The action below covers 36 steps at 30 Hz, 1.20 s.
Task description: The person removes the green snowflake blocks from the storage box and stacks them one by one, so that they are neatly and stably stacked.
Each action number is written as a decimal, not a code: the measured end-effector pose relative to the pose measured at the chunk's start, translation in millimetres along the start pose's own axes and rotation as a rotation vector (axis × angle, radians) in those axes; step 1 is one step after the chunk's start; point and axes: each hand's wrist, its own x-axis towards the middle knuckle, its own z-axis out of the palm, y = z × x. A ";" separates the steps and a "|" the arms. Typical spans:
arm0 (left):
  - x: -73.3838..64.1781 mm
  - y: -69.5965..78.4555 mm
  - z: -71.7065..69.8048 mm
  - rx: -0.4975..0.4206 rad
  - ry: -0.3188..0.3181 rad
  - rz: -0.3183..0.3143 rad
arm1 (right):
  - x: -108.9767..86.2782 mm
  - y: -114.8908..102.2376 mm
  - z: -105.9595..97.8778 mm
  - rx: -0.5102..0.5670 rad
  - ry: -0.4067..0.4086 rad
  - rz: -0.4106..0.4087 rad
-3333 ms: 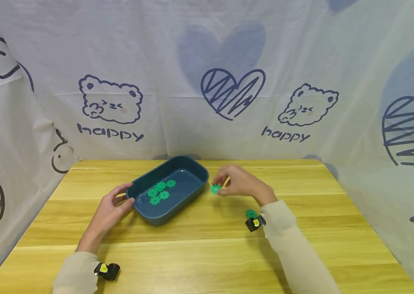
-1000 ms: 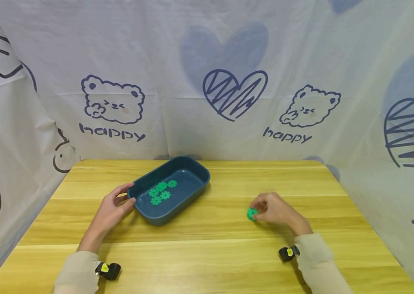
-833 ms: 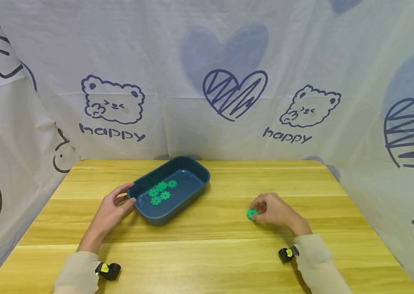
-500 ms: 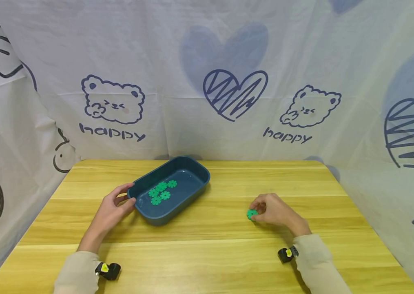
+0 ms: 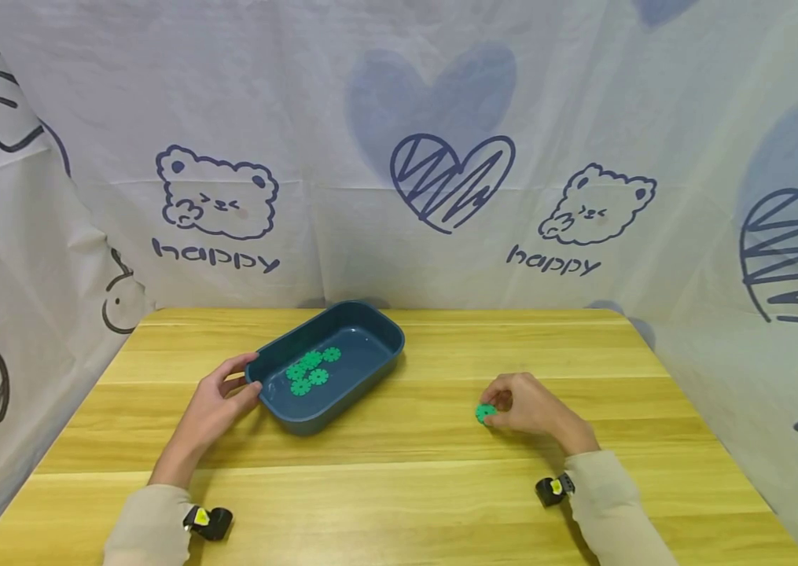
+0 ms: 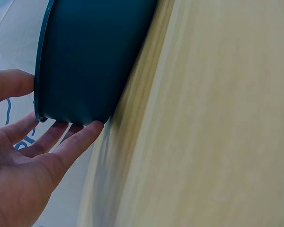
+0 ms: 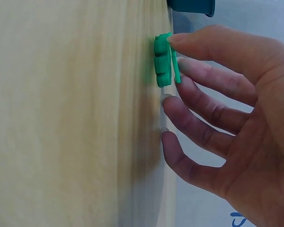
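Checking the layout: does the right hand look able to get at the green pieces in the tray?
Probably yes: the pieces lie in an open tray; nothing visible blocks the right hand, though its fingers pinch another disc.

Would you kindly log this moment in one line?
left hand: holds blue bin; right hand: pinches green disc over stack; inside bin: green discs

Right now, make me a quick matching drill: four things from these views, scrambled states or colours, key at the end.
Things:
1. tray
2. left hand
3. right hand
4. backdrop cloth

States or colours:
A. pinching a green disc
B. mostly white
C. dark blue
D. touching one end of the tray

Pairs: 1-C, 2-D, 3-A, 4-B
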 end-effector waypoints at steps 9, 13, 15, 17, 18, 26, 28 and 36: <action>0.1 -0.7 -0.1 0.000 0.001 0.001 | -0.2 -0.4 -0.7 -0.002 -0.007 -0.002; 0.0 -1.3 0.0 -0.001 0.000 -0.001 | 0.1 -0.4 -0.7 -0.014 0.000 -0.014; 0.0 -1.4 0.0 0.002 0.000 -0.003 | 0.0 -0.5 -0.9 -0.017 0.001 -0.015; 0.0 -1.5 0.0 0.004 0.000 -0.005 | 0.1 -0.3 -1.1 -0.017 0.001 -0.016; -0.1 -1.6 0.0 0.005 -0.001 -0.005 | 0.1 -0.2 -1.2 -0.016 0.000 -0.016; -0.2 -1.7 0.4 -0.003 0.001 -0.007 | 0.9 3.0 -0.2 -0.022 0.006 -0.035; -0.2 -1.8 0.5 -0.003 0.001 -0.007 | 0.7 2.8 0.3 -0.024 0.010 -0.038; 0.4 -2.2 0.4 0.016 0.003 0.002 | 1.9 -8.9 -2.6 -0.024 0.015 -0.015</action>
